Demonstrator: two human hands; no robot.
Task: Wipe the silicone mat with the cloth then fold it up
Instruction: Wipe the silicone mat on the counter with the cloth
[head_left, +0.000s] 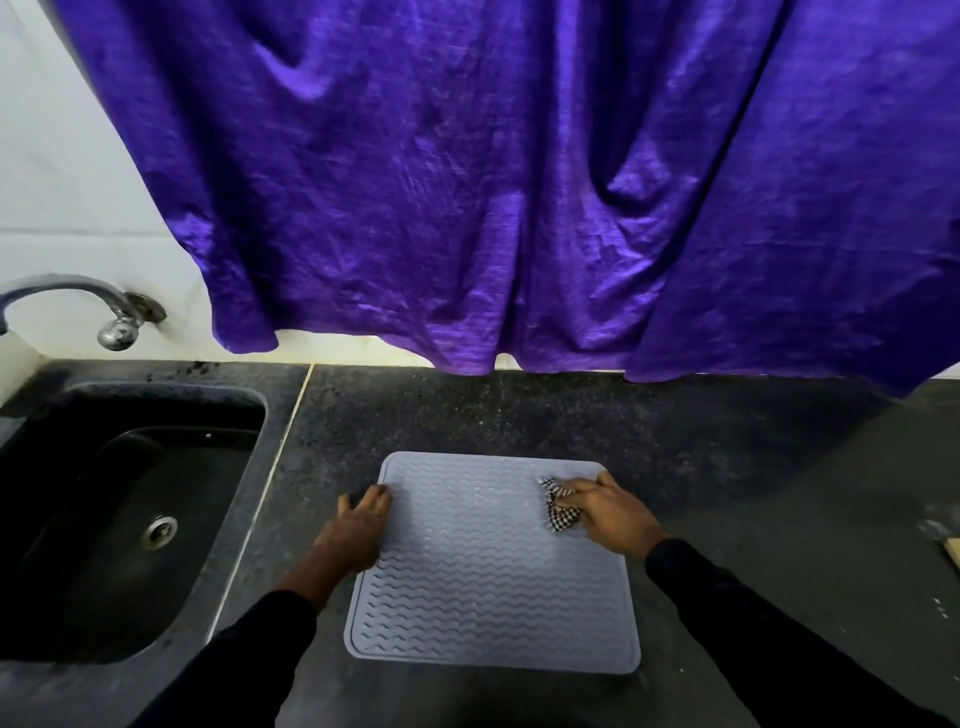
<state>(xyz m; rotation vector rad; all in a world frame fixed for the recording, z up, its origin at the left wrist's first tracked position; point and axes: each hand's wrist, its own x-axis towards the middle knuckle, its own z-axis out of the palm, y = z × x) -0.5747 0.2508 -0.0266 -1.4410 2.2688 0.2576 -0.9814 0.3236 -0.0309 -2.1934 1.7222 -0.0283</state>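
Sink (67, 415): black, sunk into the counter's left end.
Left hand (358, 525): fingers flat and released, pressing the mat's left edge.
Silicone mat (483, 582): grey, wave-ribbed, flat near the counter's front edge.
Cloth (558, 512): checked, bunched at the mat's far right corner.
Right hand (613, 512): fingers closed over the cloth.
Counter (727, 441): dark speckled stone.

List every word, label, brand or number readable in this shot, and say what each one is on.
None: no readable text shows anywhere in this view.
Silicone mat: only raised wavy ridges, no lettering.
Cloth under the right hand: a black-and-white check pattern, no label showing.
Tap, sink and purple curtain: no markings visible.
Object at the right edge: blurred and cut off, unreadable.
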